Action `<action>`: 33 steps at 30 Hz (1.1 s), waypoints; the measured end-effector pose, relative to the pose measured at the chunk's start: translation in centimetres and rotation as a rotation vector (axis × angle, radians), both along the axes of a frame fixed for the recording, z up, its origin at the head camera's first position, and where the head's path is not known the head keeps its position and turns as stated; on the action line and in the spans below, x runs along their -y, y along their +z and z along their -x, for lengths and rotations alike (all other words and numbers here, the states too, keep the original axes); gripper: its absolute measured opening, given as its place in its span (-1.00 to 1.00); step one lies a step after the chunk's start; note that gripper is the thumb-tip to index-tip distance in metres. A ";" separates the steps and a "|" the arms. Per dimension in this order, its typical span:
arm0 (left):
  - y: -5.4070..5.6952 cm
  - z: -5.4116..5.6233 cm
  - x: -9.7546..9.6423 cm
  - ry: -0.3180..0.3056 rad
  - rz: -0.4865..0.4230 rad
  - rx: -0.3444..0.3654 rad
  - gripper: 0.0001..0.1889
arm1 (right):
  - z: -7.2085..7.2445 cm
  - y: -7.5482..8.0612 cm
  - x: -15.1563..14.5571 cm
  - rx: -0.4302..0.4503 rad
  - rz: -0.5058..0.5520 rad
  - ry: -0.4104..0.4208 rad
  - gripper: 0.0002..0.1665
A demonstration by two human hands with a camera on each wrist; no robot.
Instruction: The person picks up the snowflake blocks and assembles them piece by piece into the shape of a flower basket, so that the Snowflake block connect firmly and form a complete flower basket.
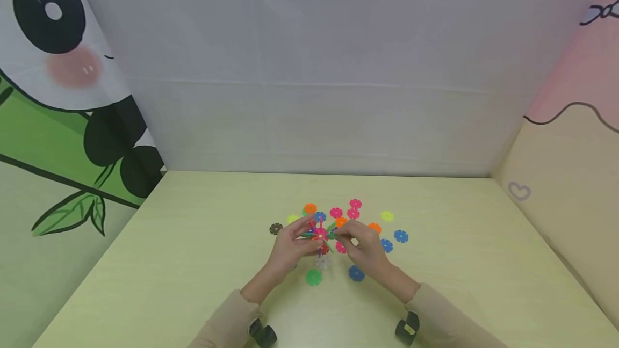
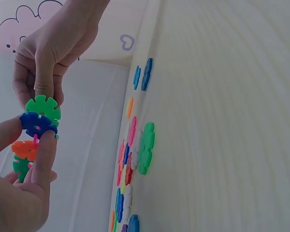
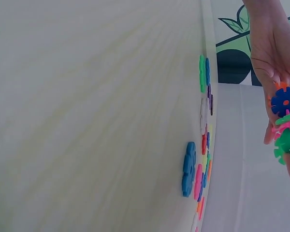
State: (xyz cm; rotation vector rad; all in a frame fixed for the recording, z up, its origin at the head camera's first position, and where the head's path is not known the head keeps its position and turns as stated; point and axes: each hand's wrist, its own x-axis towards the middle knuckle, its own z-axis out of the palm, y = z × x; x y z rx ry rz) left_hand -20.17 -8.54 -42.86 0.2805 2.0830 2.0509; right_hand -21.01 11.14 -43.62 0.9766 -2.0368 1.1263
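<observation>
Above the table, my left hand (image 1: 286,251) grips a cluster of joined snowflake discs between thumb and fingers. A pink disc (image 1: 320,234) sits at the cluster's middle. The left wrist view shows a blue disc (image 2: 37,124) between thumb and finger, with an orange disc (image 2: 24,150) and a darker green disc below it. From the other side, my right hand (image 1: 366,248) pinches a green disc (image 2: 42,106), which overlaps the blue one in that view. The right wrist view has this green disc (image 3: 286,141) close by the cluster's pink part; fingers hide some of the joints.
Loose discs lie scattered under and around the hands on the pale table (image 1: 193,262). Nearest are a green disc (image 1: 314,277) and a blue disc (image 1: 356,273). A brown disc (image 1: 276,229) lies left, another blue disc (image 1: 401,236) right. Behind stands a white cloth wall (image 1: 309,79).
</observation>
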 end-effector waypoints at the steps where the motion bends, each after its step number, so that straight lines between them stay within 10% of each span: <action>1: 0.0 0.0 0.0 -0.001 0.001 0.003 -0.34 | 0.0 0.0 0.0 -0.002 -0.004 0.002 -0.78; 18: 0.4 0.1 0.0 -0.090 0.098 -0.014 -0.27 | -0.2 0.4 -1.1 0.127 -0.091 -0.001 -0.74; 25: 0.1 0.2 -0.2 -0.012 0.107 0.074 -0.37 | 0.2 0.4 -1.3 0.143 -0.083 -0.031 -0.79; 33: -0.4 0.4 -0.1 -0.003 0.097 0.087 -0.46 | 0.0 0.2 -3.3 0.518 -0.149 0.029 -0.80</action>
